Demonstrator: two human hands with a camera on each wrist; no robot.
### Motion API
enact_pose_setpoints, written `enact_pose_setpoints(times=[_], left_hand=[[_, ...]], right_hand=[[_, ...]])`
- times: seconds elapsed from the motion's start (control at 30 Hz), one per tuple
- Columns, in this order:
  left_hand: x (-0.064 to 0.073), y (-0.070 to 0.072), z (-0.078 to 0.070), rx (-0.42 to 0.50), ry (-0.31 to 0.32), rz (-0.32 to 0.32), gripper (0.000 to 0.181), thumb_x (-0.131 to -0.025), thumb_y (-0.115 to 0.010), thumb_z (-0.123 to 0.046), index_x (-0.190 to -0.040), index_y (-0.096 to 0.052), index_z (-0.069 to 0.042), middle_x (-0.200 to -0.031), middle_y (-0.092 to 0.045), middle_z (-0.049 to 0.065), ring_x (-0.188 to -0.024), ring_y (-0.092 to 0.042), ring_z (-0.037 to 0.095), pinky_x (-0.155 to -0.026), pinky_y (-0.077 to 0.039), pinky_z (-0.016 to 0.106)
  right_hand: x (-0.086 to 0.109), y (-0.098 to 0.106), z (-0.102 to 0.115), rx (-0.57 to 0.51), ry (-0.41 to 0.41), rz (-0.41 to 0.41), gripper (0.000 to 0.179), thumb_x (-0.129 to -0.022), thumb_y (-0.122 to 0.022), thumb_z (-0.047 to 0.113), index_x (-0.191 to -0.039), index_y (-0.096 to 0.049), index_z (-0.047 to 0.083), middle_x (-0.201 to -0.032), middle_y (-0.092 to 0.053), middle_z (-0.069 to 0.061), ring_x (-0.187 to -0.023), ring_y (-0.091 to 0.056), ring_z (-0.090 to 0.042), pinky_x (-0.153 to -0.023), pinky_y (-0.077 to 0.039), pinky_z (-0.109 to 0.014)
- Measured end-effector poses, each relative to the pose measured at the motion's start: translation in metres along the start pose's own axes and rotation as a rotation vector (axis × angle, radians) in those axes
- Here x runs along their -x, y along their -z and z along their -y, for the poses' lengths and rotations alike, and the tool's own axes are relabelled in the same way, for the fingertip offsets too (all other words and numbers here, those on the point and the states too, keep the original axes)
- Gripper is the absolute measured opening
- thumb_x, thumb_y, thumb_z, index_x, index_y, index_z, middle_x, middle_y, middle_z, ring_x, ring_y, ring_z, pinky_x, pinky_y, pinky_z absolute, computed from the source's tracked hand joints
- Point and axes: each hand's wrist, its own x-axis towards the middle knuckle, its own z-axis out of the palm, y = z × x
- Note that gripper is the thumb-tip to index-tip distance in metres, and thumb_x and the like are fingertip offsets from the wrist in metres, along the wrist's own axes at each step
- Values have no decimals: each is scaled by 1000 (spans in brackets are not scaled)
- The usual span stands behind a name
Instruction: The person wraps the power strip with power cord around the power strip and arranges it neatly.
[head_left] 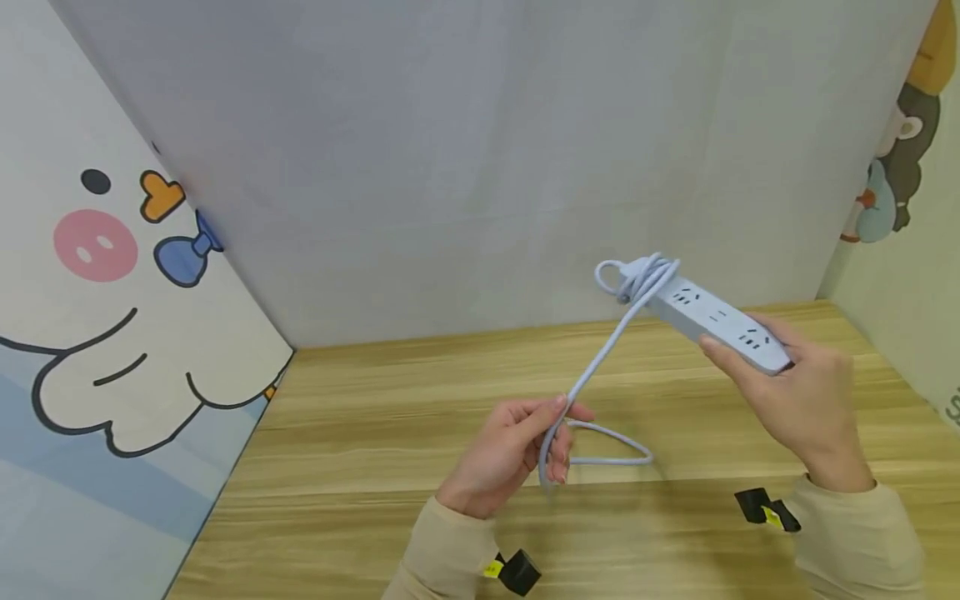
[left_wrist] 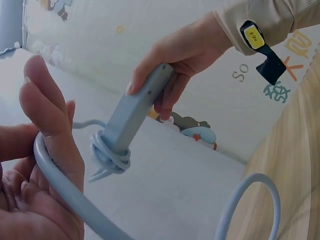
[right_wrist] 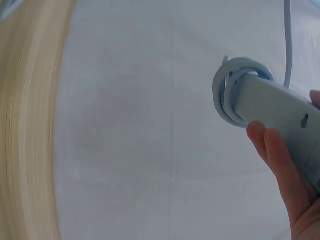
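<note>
My right hand (head_left: 806, 400) grips a white power strip (head_left: 712, 321) by its near end, holding it raised above the table with its sockets facing up. Several turns of its cord (head_left: 600, 358) wrap around the strip's far end, and a small loop sticks out there. From the wraps the cord runs down to my left hand (head_left: 517, 450), which pinches it between thumb and fingers. Below that hand, a loose bend of cord hangs over the table. In the right wrist view, the strip's underside (right_wrist: 280, 110) shows a keyhole slot, with fingers (right_wrist: 282, 160) spread against it.
A wood-grain table (head_left: 360, 417) lies under both hands. Behind it hangs a plain pale cloth wall (head_left: 450, 167). A cartoon-printed panel (head_left: 90, 333) stands at the left, and another printed panel (head_left: 892, 333) at the right.
</note>
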Motion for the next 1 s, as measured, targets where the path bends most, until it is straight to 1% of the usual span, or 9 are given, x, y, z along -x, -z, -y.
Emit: enact_pose_setpoints(times=[0.1,0.13,0.23,0.43,0.47,0.57,0.77,0.9,1.0], left_hand=[[0,2,-2,-3,14,18,50,-107,-53,-35,-124,-60,12,-67,-62,-8,-54,-58,4,-55,-51,20],[0,3,-2,-4,20,24,49,-106,-53,-35,-123,-61,10,-67,-62,-8,-54,-57,5,-55,-50,19],[0,5,-2,-11,27,22,43,-106,-53,-36,-118,-65,4,-67,-59,-8,-52,-54,5,-54,-47,19],[-2,18,-1,-58,10,-34,33,-105,-55,-37,-101,-71,-9,-64,-53,-7,-51,-48,6,-53,-43,19],[-2,20,-1,-67,8,-30,32,-105,-56,-36,-100,-71,-9,-65,-53,-7,-52,-48,6,-54,-43,19],[-2,26,-2,-96,17,-11,31,-105,-57,-35,-97,-70,-8,-65,-54,-6,-55,-50,7,-57,-46,20],[-1,38,-3,-127,22,-33,28,-105,-57,-31,-95,-72,-9,-65,-53,-6,-57,-48,9,-58,-44,22],[-2,40,-3,-74,48,-55,30,-107,-54,-31,-92,-67,-9,-65,-46,-6,-55,-44,7,-56,-37,21],[-3,42,-2,-10,67,-97,30,-109,-49,-29,-92,-62,-8,-65,-41,-6,-53,-40,5,-53,-33,20]], right_hand=[[-2,6,-2,-41,-96,-74,40,-74,-89,5,-111,-77,1,-87,-61,39,-66,-57,12,-55,-43,-5],[-3,8,-2,-63,-110,-86,40,-75,-89,4,-112,-76,0,-88,-63,37,-68,-60,11,-56,-45,-5],[-5,10,0,-194,-136,-89,37,-78,-84,-3,-114,-74,-4,-93,-71,23,-73,-68,6,-62,-52,-7],[-6,7,2,-786,-95,-80,33,-81,-68,-23,-114,-63,-22,-100,-72,-15,-76,-78,-19,-70,-61,-28],[-6,7,2,-825,-82,-83,33,-81,-67,-24,-114,-62,-24,-100,-72,-16,-76,-78,-20,-71,-61,-29],[-7,8,1,-862,-82,-119,32,-83,-67,-23,-114,-62,-24,-103,-72,-18,-76,-78,-22,-72,-60,-30],[-11,13,1,-926,-101,-223,30,-84,-68,-21,-113,-62,-26,-103,-72,-22,-75,-78,-25,-71,-60,-33],[-12,16,0,-1024,-106,-173,30,-86,-62,-24,-115,-58,-30,-103,-73,-26,-76,-77,-30,-72,-61,-38],[-10,20,-3,-1137,-95,-67,28,-91,-50,-26,-118,-54,-32,-104,-72,-29,-80,-77,-35,-77,-60,-42]])
